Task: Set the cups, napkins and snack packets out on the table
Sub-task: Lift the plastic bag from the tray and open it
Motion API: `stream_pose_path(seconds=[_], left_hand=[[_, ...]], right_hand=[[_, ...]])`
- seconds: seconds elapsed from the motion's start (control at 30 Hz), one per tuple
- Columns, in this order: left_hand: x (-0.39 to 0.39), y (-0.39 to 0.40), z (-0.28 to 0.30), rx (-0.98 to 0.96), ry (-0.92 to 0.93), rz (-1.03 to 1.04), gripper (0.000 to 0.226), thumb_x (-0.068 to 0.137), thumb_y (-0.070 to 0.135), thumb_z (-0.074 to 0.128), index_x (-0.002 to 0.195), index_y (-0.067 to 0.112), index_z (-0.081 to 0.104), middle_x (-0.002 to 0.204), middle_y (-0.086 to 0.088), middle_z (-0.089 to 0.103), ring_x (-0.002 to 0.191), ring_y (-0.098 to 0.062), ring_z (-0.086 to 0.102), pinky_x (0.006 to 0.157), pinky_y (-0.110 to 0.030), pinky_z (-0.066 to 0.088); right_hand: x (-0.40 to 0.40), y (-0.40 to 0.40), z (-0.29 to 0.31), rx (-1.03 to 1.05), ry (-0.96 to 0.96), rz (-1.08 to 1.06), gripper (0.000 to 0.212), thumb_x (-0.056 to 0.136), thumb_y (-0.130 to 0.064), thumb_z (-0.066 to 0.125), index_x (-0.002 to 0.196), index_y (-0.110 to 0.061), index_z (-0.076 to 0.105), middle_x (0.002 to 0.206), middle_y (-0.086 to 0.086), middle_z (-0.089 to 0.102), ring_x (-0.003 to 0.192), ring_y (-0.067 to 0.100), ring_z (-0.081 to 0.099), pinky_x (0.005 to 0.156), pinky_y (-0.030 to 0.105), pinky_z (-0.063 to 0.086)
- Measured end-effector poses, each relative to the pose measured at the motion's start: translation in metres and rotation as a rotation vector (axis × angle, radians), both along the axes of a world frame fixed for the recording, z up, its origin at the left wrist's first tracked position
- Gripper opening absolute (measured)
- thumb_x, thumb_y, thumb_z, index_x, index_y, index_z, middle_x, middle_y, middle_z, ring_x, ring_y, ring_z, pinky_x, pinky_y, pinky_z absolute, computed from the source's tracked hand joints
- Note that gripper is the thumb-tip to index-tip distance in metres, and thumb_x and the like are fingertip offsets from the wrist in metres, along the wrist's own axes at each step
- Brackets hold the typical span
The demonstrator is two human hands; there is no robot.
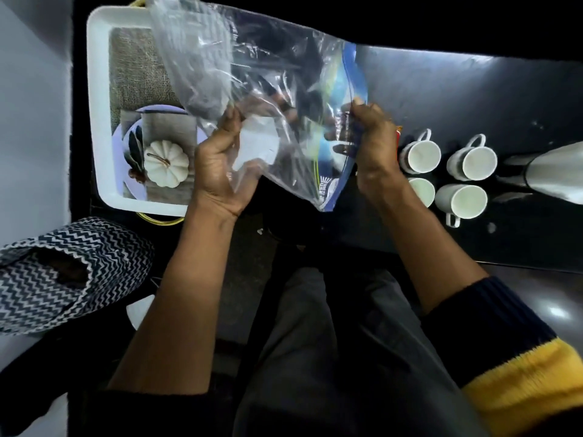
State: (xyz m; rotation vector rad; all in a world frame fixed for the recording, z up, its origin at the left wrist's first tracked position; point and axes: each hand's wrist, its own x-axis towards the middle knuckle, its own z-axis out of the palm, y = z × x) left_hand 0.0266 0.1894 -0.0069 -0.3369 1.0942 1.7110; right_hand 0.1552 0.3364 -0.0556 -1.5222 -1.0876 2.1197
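Note:
I hold a clear plastic bag (239, 67) up over the dark table (441, 89). My left hand (220, 165) grips its lower left part, where something white shows through the plastic. My right hand (372, 143) pinches the bag's blue printed edge (350, 89). Several white cups (422, 156) stand in a group on the table just right of my right hand. A red bit of a packet (399, 131) peeks out behind my right hand.
A white tray (101, 89) with a printed pumpkin picture lies at the left, partly under the bag. A zigzag-patterned bag (63, 272) sits at lower left. A pale conical object (555, 171) lies at the right edge. My knees are below the table edge.

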Motion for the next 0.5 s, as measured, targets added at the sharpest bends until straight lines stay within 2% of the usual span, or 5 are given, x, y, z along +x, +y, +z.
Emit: stream_pose_path(seconds=[0.17, 0.27, 0.37, 0.43, 0.5], left_hand=[[-0.008, -0.005, -0.004, 0.210, -0.231, -0.038, 0.040, 0.100, 0.031, 0.033, 0.123, 0.007, 0.056, 0.133, -0.016, 0.055, 0.129, -0.042, 0.050, 0.111, -0.061, 0.037], [-0.005, -0.007, -0.008, 0.266, -0.307, -0.090, 0.045, 0.100, 0.031, 0.034, 0.119, 0.004, 0.064, 0.130, -0.018, 0.059, 0.127, -0.042, 0.050, 0.098, -0.056, 0.055], [0.001, -0.005, -0.018, 0.012, -0.124, -0.186, 0.037, 0.087, 0.025, 0.062, 0.114, 0.002, 0.067, 0.128, -0.023, 0.061, 0.120, -0.040, 0.057, 0.101, -0.055, 0.051], [0.007, -0.001, -0.026, -0.245, -0.045, -0.187, 0.047, 0.091, 0.011, 0.058, 0.134, -0.009, 0.054, 0.125, -0.024, 0.062, 0.106, -0.035, 0.058, 0.105, -0.056, 0.045], [0.017, 0.006, -0.031, -0.384, 0.108, -0.281, 0.049, 0.097, 0.001, 0.047, 0.146, -0.002, 0.045, 0.113, -0.014, 0.068, 0.090, -0.025, 0.064, 0.102, -0.059, 0.047]], right_hand=[[0.012, 0.000, -0.008, -0.044, 0.021, -0.147, 0.027, 0.076, -0.034, 0.067, 0.092, -0.014, 0.057, 0.069, -0.007, 0.066, 0.063, 0.013, 0.061, 0.056, 0.024, 0.048], [0.018, 0.000, -0.008, -0.109, 0.210, -0.212, 0.026, 0.077, -0.027, 0.072, 0.094, -0.008, 0.067, 0.079, -0.001, 0.074, 0.075, 0.018, 0.070, 0.071, 0.030, 0.059], [0.021, -0.005, -0.002, -0.268, 0.227, -0.092, 0.051, 0.079, -0.020, 0.068, 0.124, 0.004, 0.063, 0.117, 0.025, 0.067, 0.104, 0.045, 0.066, 0.094, 0.064, 0.054], [0.022, -0.009, 0.002, -0.149, 0.090, -0.003, 0.060, 0.075, -0.006, 0.068, 0.132, 0.005, 0.054, 0.121, 0.026, 0.068, 0.104, 0.046, 0.069, 0.087, 0.064, 0.057], [0.027, -0.012, 0.004, 0.077, -0.059, 0.068, 0.061, 0.073, 0.010, 0.064, 0.131, -0.010, 0.054, 0.117, 0.020, 0.070, 0.098, 0.032, 0.074, 0.076, 0.054, 0.063]])
